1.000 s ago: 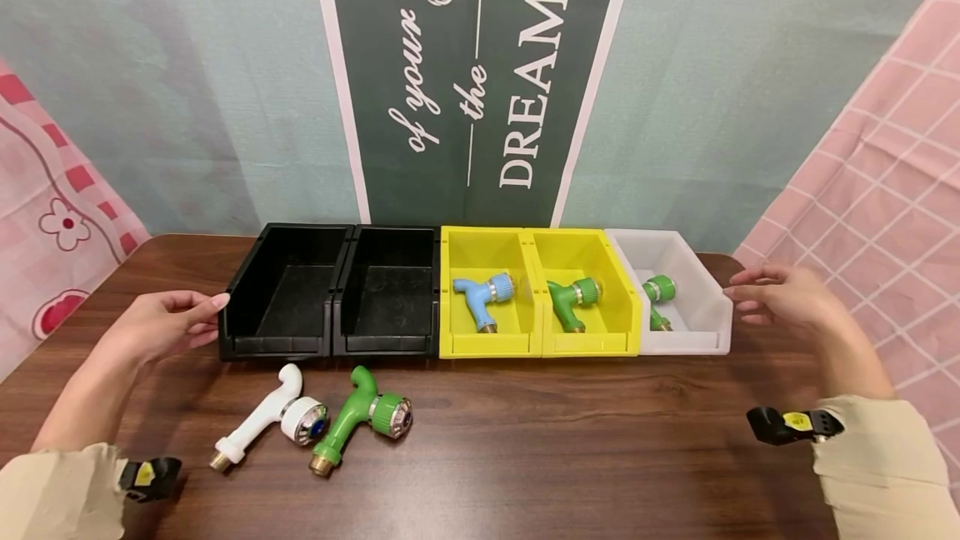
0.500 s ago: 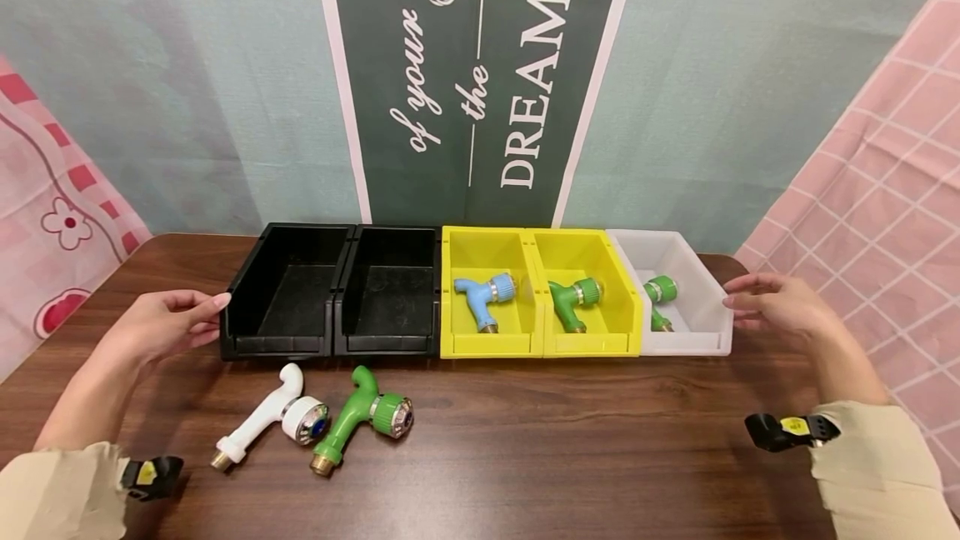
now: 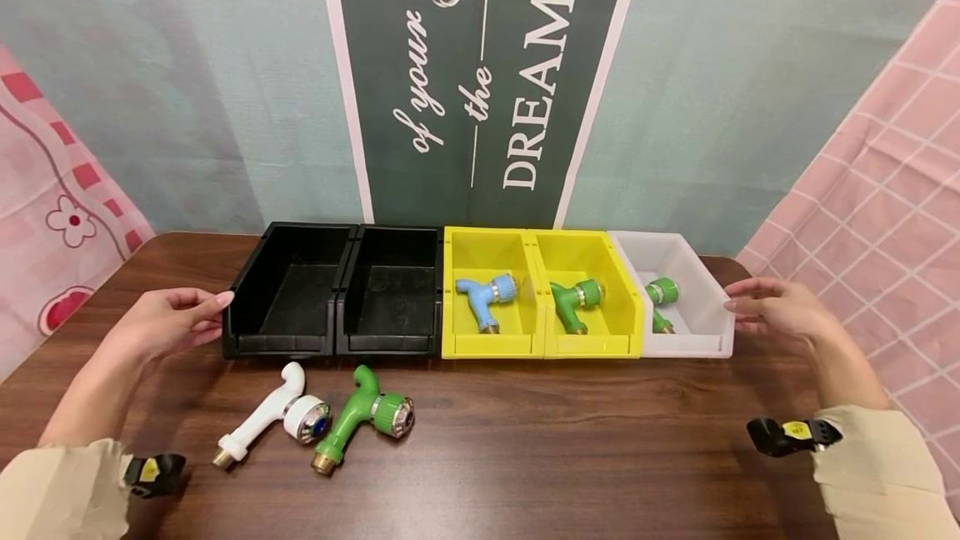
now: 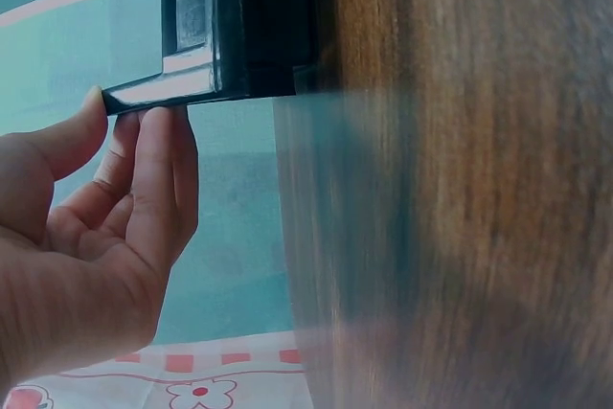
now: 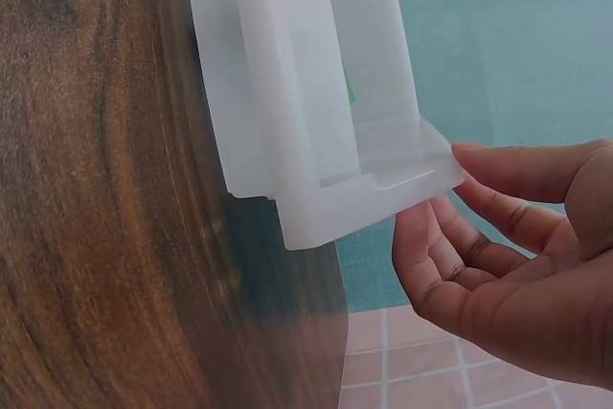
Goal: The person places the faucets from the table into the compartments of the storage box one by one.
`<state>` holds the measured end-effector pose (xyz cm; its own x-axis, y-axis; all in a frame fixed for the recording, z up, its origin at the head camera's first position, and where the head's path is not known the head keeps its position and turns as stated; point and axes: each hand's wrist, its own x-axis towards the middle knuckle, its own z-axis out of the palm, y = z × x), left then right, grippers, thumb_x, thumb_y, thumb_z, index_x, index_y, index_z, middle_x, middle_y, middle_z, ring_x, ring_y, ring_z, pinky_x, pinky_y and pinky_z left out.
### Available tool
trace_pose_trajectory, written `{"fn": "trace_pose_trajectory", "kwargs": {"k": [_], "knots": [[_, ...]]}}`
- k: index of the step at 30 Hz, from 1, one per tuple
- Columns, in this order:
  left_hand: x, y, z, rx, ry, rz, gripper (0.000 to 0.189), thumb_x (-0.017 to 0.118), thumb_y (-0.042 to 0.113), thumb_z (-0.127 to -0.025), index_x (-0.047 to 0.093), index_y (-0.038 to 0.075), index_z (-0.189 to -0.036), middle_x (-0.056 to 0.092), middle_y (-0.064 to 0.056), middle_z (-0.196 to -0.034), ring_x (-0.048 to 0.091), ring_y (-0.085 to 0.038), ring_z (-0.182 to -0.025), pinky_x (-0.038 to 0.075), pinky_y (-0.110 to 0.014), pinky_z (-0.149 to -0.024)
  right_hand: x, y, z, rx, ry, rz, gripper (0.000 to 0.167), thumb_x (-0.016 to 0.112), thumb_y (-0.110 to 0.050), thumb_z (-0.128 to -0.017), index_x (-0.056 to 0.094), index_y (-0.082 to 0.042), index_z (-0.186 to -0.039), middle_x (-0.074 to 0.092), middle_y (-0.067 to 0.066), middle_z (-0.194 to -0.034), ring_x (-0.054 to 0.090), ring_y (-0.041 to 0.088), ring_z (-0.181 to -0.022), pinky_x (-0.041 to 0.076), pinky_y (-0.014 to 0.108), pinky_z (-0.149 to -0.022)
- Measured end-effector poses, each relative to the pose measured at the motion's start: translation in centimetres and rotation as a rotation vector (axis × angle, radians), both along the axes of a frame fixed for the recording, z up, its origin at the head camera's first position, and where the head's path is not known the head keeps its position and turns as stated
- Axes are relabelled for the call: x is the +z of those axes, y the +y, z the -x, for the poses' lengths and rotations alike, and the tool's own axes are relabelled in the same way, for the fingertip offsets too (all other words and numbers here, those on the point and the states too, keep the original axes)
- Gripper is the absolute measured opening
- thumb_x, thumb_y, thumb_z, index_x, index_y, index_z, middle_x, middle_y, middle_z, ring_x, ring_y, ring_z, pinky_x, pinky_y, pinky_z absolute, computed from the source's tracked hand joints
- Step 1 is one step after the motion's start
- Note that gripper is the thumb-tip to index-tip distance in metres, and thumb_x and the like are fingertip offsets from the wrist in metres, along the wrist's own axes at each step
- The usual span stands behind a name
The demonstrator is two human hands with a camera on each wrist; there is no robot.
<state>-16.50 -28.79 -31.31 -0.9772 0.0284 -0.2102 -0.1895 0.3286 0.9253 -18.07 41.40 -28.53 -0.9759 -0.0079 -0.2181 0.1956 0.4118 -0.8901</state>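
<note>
The bin row (image 3: 493, 347) lies on the bench (image 3: 570, 457), long axis left to right. At its ends, your left grip (image 3: 165, 327) pinches the outer edge of the outermost black bin (image 3: 279, 346), your right grip (image 3: 780, 311) that of the white bin (image 3: 688, 347).

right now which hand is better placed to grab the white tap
Probably the left hand: it holds the end black bin, near the white tap, while the right hand holds the white bin, farther away.
</note>
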Motion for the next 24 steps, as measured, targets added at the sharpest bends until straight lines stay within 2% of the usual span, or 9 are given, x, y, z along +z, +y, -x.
{"fn": "trace_pose_trajectory", "kwargs": {"k": [6,8,10,14,16,17,21,24], "knots": [[0.1,0.2,0.1,-0.002,0.006,0.015,0.02,0.055,0.026,-0.092,0.062,0.015,-0.076,0.054,0.005,-0.076,0.057,-0.005,-0.067,0.055,-0.022,-0.065,0.2,-0.1,0.1,-0.02,-0.015,0.016,0.019,0.063,-0.006,-0.085,0.06,-0.024,-0.084,0.058,-0.008,-0.082,0.06,0.01,-0.073,0.055,0.029,-0.069],[-0.3,-0.1,0.4,-0.002,0.006,0.022,0.021,0.054,0.026,-0.092,0.062,0.013,-0.078,0.055,0.005,-0.076,0.057,-0.006,-0.067,0.055,-0.023,-0.065,0.3,-0.2,0.1,-0.022,-0.017,0.024,0.019,0.063,-0.004,-0.085,0.06,-0.023,-0.085,0.058,-0.008,-0.081,0.06,0.01,-0.073,0.055,0.029,-0.068],[-1.1,-0.7,0.9,0.016,0.0,0.02,0.021,0.057,0.029,-0.091,0.062,0.013,-0.079,0.056,0.004,-0.076,0.058,-0.007,-0.067,0.055,-0.024,-0.064,0.3,-0.3,0.1,-0.021,-0.018,0.032,0.02,0.062,-0.002,-0.085,0.06,-0.022,-0.085,0.058,-0.007,-0.081,0.06,0.011,-0.072,0.055,0.029,-0.067],[-3.6,-2.7,2.2,0.05,-0.002,0.004,0.025,0.063,0.038,-0.084,0.063,0.013,-0.081,0.058,0.003,-0.078,0.06,-0.009,-0.07,0.055,-0.026,-0.066,0.3,-0.5,0.2,-0.021,-0.021,0.059,0.023,0.061,0.0,-0.085,0.061,-0.022,-0.083,0.058,-0.006,-0.081,0.06,0.012,-0.071,0.055,0.027,-0.065],[-4.7,-3.5,2.9,0.064,0.001,-0.003,0.032,0.066,0.041,-0.081,0.063,0.01,-0.084,0.059,0.002,-0.079,0.061,-0.01,-0.071,0.056,-0.028,-0.067,0.3,-0.5,0.2,-0.02,-0.022,0.067,0.023,0.061,0.001,-0.085,0.061,-0.022,-0.082,0.058,-0.006,-0.081,0.06,0.012,-0.071,0.055,0.027,-0.065],[-5.1,-4.0,3.2,0.053,0.011,0.014,0.036,0.065,0.043,-0.081,0.063,0.008,-0.087,0.059,0.001,-0.08,0.062,-0.011,-0.072,0.056,-0.029,-0.068,0.3,-0.5,0.2,-0.02,-0.022,0.073,0.024,0.061,0.001,-0.085,0.061,-0.023,-0.081,0.059,-0.006,-0.081,0.06,0.012,-0.071,0.055,0.027,-0.065],[-5.8,-4.6,3.7,0.054,0.018,0.044,0.046,0.064,0.045,-0.081,0.061,0.001,-0.094,0.06,-0.001,-0.082,0.062,-0.012,-0.074,0.056,-0.031,-0.069,0.2,-0.4,0.1,-0.021,-0.022,0.088,0.024,0.061,0.001,-0.085,0.062,-0.023,-0.081,0.059,-0.006,-0.08,0.06,0.012,-0.071,0.055,0.027,-0.065],[-5.4,-4.3,3.4,0.06,0.015,0.052,0.043,0.065,0.046,-0.08,0.062,0.004,-0.091,0.059,-0.001,-0.081,0.062,-0.011,-0.073,0.056,-0.03,-0.068,0.2,-0.3,0.1,-0.021,-0.025,0.096,0.024,0.061,0.0,-0.085,0.062,-0.024,-0.08,0.06,-0.007,-0.08,0.06,0.012,-0.071,0.055,0.027,-0.065]]}}
